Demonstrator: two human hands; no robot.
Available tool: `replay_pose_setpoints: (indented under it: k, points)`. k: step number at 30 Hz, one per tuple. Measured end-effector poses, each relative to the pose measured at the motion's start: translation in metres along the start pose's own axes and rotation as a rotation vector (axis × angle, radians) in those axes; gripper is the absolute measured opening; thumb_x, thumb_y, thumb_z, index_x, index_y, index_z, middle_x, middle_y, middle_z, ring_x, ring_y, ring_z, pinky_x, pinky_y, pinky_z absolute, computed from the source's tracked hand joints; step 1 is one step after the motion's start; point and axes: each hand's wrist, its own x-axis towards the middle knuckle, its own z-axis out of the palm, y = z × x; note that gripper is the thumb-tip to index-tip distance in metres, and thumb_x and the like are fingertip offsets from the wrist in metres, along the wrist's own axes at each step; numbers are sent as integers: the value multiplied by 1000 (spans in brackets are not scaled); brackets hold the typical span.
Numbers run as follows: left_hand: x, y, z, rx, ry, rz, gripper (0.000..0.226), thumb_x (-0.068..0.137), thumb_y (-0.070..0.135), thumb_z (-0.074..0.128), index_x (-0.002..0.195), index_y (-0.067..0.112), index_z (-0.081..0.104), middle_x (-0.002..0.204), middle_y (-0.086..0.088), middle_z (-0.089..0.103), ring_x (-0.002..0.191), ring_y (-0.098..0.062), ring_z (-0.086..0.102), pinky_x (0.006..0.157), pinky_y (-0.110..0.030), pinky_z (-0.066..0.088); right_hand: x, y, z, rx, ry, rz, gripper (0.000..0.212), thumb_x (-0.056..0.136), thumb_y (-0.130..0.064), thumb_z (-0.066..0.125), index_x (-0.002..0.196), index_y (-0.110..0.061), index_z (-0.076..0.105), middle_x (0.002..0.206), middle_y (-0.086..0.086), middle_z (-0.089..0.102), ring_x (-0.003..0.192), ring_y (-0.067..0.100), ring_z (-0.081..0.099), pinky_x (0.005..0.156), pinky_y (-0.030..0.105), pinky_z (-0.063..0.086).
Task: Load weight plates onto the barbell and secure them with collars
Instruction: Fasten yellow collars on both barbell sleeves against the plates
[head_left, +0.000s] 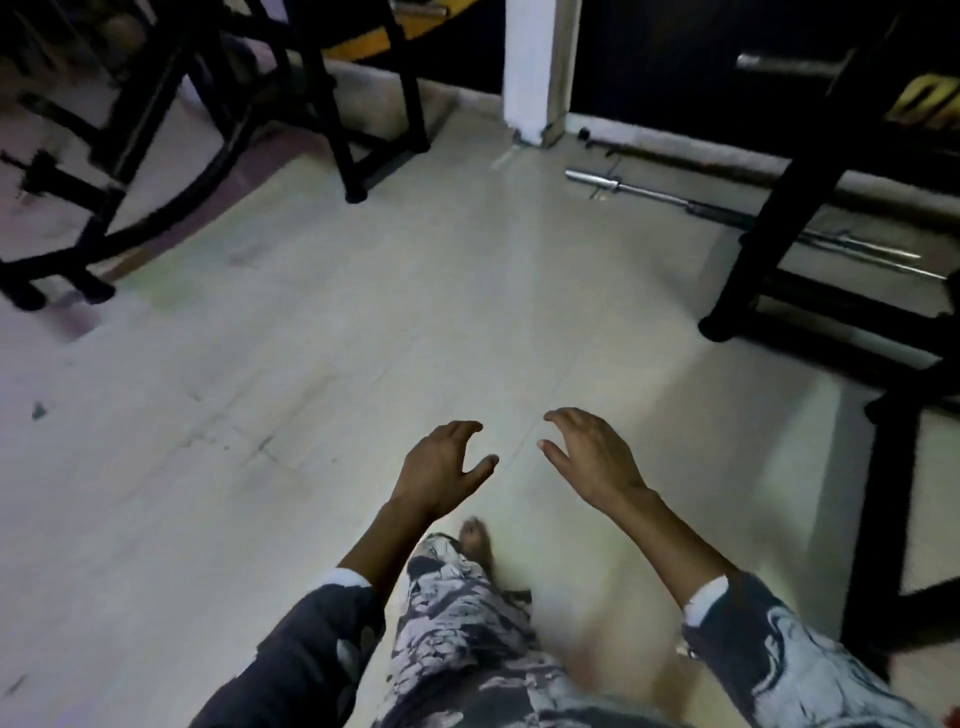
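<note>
While both bare hands hang empty over the middle of the pale tiled floor (363, 312), the task looks to be at its very start: an approach, with nothing lifted yet. The left hand (441, 467) and the right hand (597, 457) face each other, palms down, fingers (563, 415) spread wide and slightly curled, holding nothing. A long bare chrome steel barbell (727, 213) lies on the floor along its far right edge, near the foot of a white pillar (535, 73) and partly behind a black metal rack frame (789, 208); its sleeve carries no plates or collars. No weight plates are plainly visible; the dark frames are too blurred to tell. Next, plates must likely be found and carried to that sleeve.
</note>
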Motion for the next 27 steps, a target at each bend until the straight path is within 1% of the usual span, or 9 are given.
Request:
replay_pose_setpoints:
  k: [6, 8, 11, 14, 17, 20, 24, 25, 27]
  points:
    - [202, 1, -50, 15, -71, 219, 50, 91, 45, 49, 132, 16, 44, 129, -1, 56, 118, -18, 50, 90, -30, 43, 137, 34, -56, 109, 90, 251, 42, 95, -35, 43, 132, -14, 43, 138, 3, 49, 125, 20, 45, 103, 29, 35]
    - [274, 13, -67, 26, -81, 310, 50, 91, 44, 50, 131, 15, 45, 129, -3, 56, 117, -20, 51, 89, -30, 43, 183, 52, -80, 150, 166, 326, 42, 95, -35, 44, 131, -14, 44, 136, 4, 50, 124, 22, 47, 101, 29, 37]
    - [362, 42, -80, 10, -108, 417, 48, 91, 41, 52, 130, 12, 47, 129, -7, 56, 117, -25, 52, 89, -33, 44, 229, 83, -114, 207, 284, 441, 41, 94, -35, 45, 129, -14, 46, 135, 5, 52, 122, 23, 48, 98, 30, 39]
    - [451, 83, -85, 12, -139, 537, 47, 92, 40, 51, 131, 13, 46, 131, -7, 54, 119, -24, 50, 91, -33, 42, 275, 129, -146, 248, 416, 563, 38, 94, -34, 46, 127, -16, 48, 133, 3, 53, 120, 23, 49, 93, 29, 40]
    - [535, 123, -89, -10, -91, 638, 46, 92, 39, 52, 130, 14, 47, 132, -5, 54, 120, -22, 49, 92, -30, 40, 327, 182, -184, 257, 541, 597, 36, 94, -32, 48, 125, -15, 50, 131, 4, 54, 117, 24, 51, 89, 30, 41]
    - [617, 172, -101, -67, -42, 680, 45, 91, 40, 53, 129, 15, 49, 132, -3, 54, 120, -20, 49, 92, -27, 39, 380, 237, -241, 268, 659, 614, 36, 93, -31, 49, 126, -15, 50, 131, 6, 54, 115, 27, 53, 87, 31, 43]
    - [714, 246, -128, -82, -19, 778, 45, 91, 39, 55, 129, 15, 50, 132, -4, 54, 121, -21, 49, 97, -31, 40, 433, 302, -316, 247, 799, 637, 34, 93, -31, 50, 123, -16, 52, 128, 8, 55, 113, 29, 54, 88, 34, 45]
    - [739, 268, -136, -113, 2, 798, 44, 90, 38, 56, 128, 15, 51, 131, -4, 55, 120, -21, 49, 98, -31, 41, 444, 316, -335, 256, 839, 638, 33, 92, -30, 51, 122, -16, 53, 126, 7, 57, 112, 29, 54, 88, 33, 45]
    - [779, 309, -151, -175, 45, 854, 41, 89, 36, 58, 125, 16, 53, 129, -4, 57, 118, -21, 52, 98, -33, 43, 462, 340, -368, 288, 901, 645, 32, 92, -29, 52, 122, -16, 54, 124, 6, 58, 110, 25, 56, 85, 27, 42]
